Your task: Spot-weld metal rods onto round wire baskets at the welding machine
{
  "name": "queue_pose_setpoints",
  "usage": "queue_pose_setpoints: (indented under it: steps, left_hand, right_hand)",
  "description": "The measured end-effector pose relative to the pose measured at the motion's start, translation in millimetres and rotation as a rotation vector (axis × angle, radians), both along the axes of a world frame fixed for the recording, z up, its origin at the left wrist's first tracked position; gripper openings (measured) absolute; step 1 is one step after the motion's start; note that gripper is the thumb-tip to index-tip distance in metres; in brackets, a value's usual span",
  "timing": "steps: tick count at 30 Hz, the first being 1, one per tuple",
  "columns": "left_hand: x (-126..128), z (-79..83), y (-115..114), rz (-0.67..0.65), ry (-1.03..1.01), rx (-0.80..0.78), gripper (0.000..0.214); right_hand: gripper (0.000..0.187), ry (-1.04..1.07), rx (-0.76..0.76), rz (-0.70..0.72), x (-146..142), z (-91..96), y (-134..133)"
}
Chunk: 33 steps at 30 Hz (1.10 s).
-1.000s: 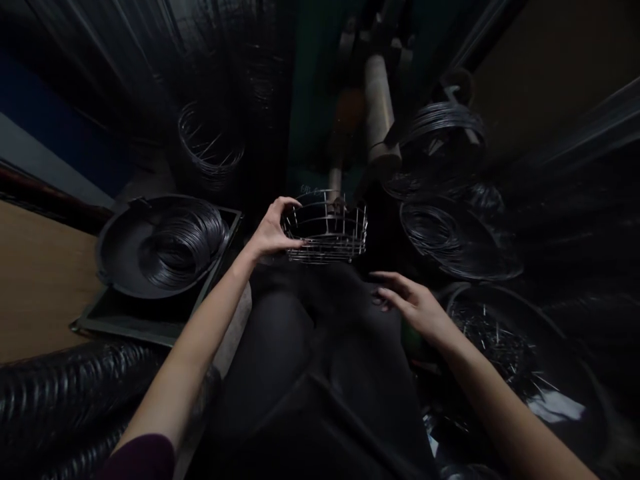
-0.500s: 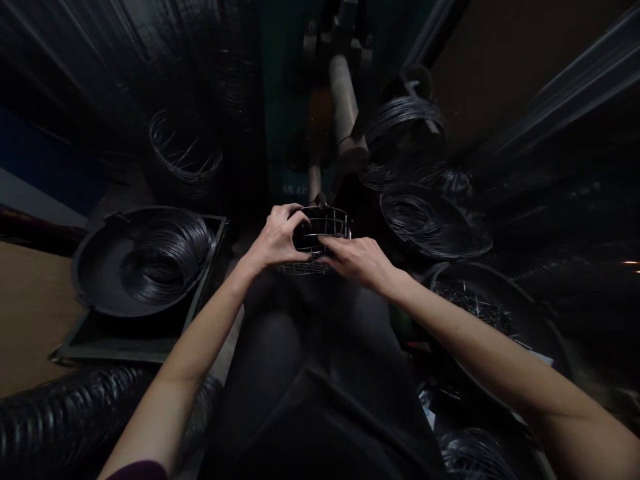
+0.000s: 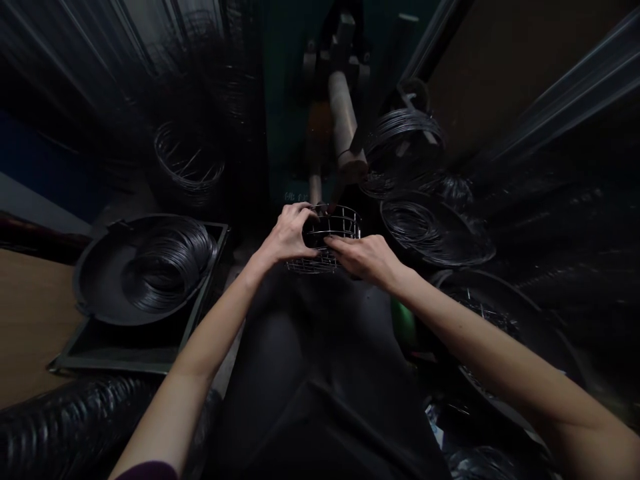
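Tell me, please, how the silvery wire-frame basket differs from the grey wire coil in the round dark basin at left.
The silvery wire-frame basket is an open grid; the grey wire coil is bunched loops. The left hand grips the basket, while the coil lies untouched in the basin. Both are made of wire.

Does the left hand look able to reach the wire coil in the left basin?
Probably not as things stand: the left hand holds the wire basket, though nothing visible covers the coil.
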<state>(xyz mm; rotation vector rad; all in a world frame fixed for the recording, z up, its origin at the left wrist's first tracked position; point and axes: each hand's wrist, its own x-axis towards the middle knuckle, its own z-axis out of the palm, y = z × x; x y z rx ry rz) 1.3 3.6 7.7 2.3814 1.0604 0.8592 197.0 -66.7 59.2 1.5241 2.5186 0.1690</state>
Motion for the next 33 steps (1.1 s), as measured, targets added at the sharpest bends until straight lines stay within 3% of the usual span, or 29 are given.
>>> queue_pose_setpoints:
  steps: [8, 13, 17, 28, 33]
  left_hand:
    - [1.7, -0.5, 10.1, -0.009, 0.008, -0.015, 0.061]
    - [1.4, 0.7, 13.3, -0.012, -0.026, -0.010, 0.057]
    - [2.9, 7.1, 18.9, 0.031, -0.022, -0.071, 0.060]
    - [5.7, 10.9, 50.6, 0.038, -0.011, -0.056, 0.063]
    - [10.1, 11.0, 67.5, 0.058, -0.037, -0.062, 0.065]
  right_hand:
    - [0.042, 0.025, -0.005, -0.010, 0.8, 4.7, 7.3]
    - [0.040, 0.196, 0.037, -0.035, 9.6, -7.8, 4.9]
    - [0.033, 0.313, 0.151, -0.141, 15.9, -19.5, 6.4]
    - [0.021, 0.573, 0.234, -0.227, 18.8, -25.7, 39.4]
    - [0.017, 0.597, 0.258, -0.263, 17.4, -25.2, 56.5]
